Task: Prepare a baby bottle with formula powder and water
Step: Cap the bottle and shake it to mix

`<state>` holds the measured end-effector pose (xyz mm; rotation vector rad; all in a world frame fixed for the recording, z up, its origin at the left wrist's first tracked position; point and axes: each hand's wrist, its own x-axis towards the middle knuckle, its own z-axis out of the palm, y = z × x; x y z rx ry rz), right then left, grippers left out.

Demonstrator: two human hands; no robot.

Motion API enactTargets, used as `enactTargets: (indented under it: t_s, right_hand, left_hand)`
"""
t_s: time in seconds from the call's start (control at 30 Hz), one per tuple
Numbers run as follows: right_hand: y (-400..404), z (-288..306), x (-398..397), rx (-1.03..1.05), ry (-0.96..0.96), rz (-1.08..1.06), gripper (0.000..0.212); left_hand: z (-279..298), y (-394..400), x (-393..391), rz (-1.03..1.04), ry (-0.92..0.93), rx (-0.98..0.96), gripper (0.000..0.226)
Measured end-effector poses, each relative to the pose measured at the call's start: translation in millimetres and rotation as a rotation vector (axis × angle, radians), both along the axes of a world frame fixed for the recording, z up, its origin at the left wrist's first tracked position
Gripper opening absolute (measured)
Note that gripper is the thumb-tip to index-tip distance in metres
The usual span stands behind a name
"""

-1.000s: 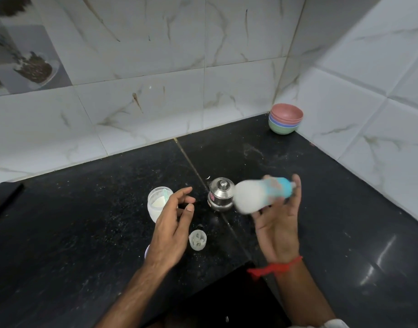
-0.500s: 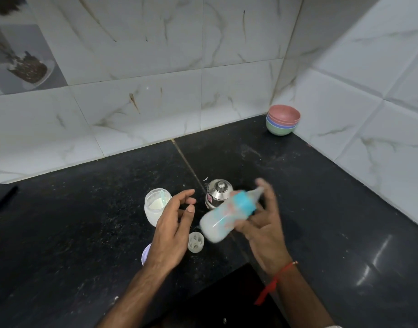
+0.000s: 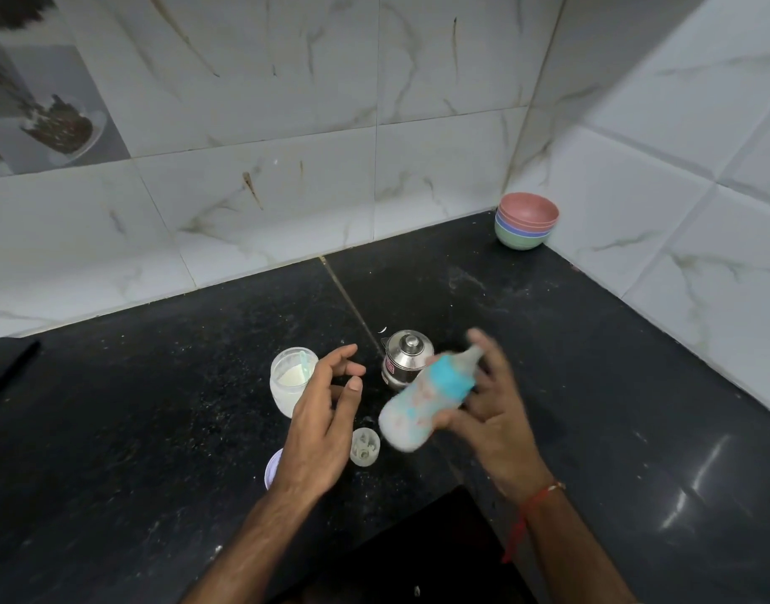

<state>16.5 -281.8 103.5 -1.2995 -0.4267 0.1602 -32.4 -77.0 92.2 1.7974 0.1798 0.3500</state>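
A baby bottle (image 3: 422, 403) with a blue collar and a milky white filling is blurred in the air, tilted with its teat up to the right. My right hand (image 3: 492, 411) grips it around the collar end. My left hand (image 3: 322, 420) hovers beside it, fingers relaxed and holding nothing. Behind my left hand stands an open jar of white formula powder (image 3: 289, 379) with a pale scoop in it. A clear bottle cap (image 3: 365, 446) lies on the black counter (image 3: 156, 429) between my hands.
A small steel lidded pot (image 3: 404, 355) stands just behind the bottle. A round lid (image 3: 272, 468) peeks out under my left wrist. Stacked coloured bowls (image 3: 526, 224) sit in the far right corner. Tiled walls close the back and right.
The bottle swung from lying level near the right to tilted with its base down-left, my right hand moving with it. My left hand stayed nearly still.
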Motion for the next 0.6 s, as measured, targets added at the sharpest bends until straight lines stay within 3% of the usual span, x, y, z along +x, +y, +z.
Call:
enactTargets:
  t_s: [0.1,0.13,0.2,0.3,0.4,0.47,0.53,0.6]
  right_hand:
    - [-7.7,4.7,14.6,0.726,0.272,-0.241,0.083]
    - [-11.2,4.6,20.7,0.932,0.356,-0.249,0.088]
    - [-10.3,6.8,25.0,1.103,0.452,-0.236,0.109]
    - [0.3,8.7,14.9,0.808,0.338,-0.158,0.11]
    - [1.9,4.6,6.8,0.093,-0.028,-0.041,0.098]
    - [2.5,4.2,5.7,-0.158,-0.167,0.03,0.096]
    - [4.1,14.3,3.5,0.041,-0.074,-0.045,0.097]
    - [1.5,18.5,8.5,0.476,0.146,-0.17,0.104]
  left_hand:
    - [-0.4,2.6,-1.3,0.005,0.008,-0.001,0.036]
    - [-0.5,2.7,-2.2,0.003,0.011,0.001,0.036]
    - [-0.1,1.8,-3.8,-0.001,0.014,-0.001,0.036]
    - [-0.1,0.1,-2.6,-0.003,0.012,0.002,0.036]
    - [0.8,-0.8,-0.5,-0.004,0.012,0.012,0.036]
    - [1.9,-1.0,-0.8,-0.007,0.008,0.016,0.036]
    - [3.0,0.2,-1.6,-0.005,0.005,0.016,0.035]
    - [3.1,2.0,-2.0,0.003,-0.003,0.02,0.035]
